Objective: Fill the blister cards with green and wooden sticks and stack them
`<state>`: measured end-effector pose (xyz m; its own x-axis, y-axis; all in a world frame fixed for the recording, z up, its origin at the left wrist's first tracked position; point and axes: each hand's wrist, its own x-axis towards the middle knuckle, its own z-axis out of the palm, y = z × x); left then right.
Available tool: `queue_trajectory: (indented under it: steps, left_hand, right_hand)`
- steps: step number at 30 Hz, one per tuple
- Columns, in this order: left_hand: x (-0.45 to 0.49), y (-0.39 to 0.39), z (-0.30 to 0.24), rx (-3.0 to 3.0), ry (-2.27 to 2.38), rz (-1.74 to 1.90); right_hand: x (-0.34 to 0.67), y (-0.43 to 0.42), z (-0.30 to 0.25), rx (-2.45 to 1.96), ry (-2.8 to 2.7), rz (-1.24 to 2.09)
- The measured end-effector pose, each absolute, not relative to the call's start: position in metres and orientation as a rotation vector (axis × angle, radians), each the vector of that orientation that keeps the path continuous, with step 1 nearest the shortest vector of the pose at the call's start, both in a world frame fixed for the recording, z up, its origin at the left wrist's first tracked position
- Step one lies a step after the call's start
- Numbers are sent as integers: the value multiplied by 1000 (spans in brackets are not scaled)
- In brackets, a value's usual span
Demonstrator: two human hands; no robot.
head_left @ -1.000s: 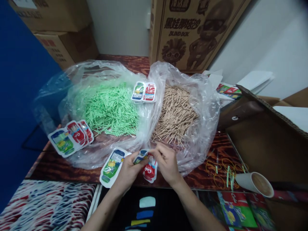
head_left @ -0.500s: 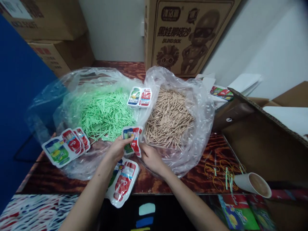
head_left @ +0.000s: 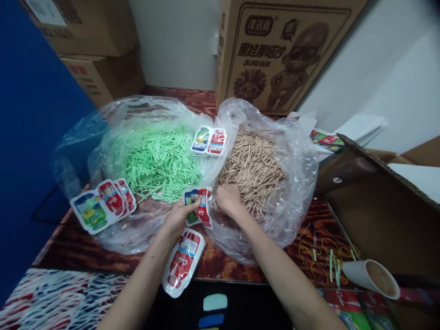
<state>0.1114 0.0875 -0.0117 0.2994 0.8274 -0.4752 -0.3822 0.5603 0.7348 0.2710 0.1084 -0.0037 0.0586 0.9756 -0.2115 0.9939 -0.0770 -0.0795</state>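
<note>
My left hand [head_left: 179,215] is closed on a red and green printed packet [head_left: 204,208], its thumb lying across the front. My right hand [head_left: 228,199] has its fingers curled at the left edge of a heap of thin brown sticks [head_left: 256,169]; what is in the fingers, if anything, is hidden. The brown sticks lie in a clear plastic bag [head_left: 300,183]. To the left, light green sticks [head_left: 161,160] fill another clear bag [head_left: 113,151]. Below my left hand, another printed packet [head_left: 184,266] rests at the table's front edge, partly covered by my wrist.
Several overlapping packets [head_left: 103,206] lie at the left, and a pair [head_left: 209,140] sits between the bags. At the right are a tipped paper cup [head_left: 367,275], yellow rubber bands [head_left: 311,256] and an open carton [head_left: 371,211]. A tall cardboard box [head_left: 282,55] stands behind.
My right hand has moved away from the packet, up and right to the brown sticks. My left hand keeps hold of the packet. The whole view has shifted slightly.
</note>
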Motion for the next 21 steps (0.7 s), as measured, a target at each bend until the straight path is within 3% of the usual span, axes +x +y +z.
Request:
queue_trajectory:
  steps: [8, 21]
  left_hand:
    - [112, 87, -15, 543, 958, 844]
    - [112, 85, -15, 546, 936, 852]
  right_hand:
    - [263, 100, -7, 2328, 1999, -221]
    - [260, 102, -9, 2443, 1941, -394]
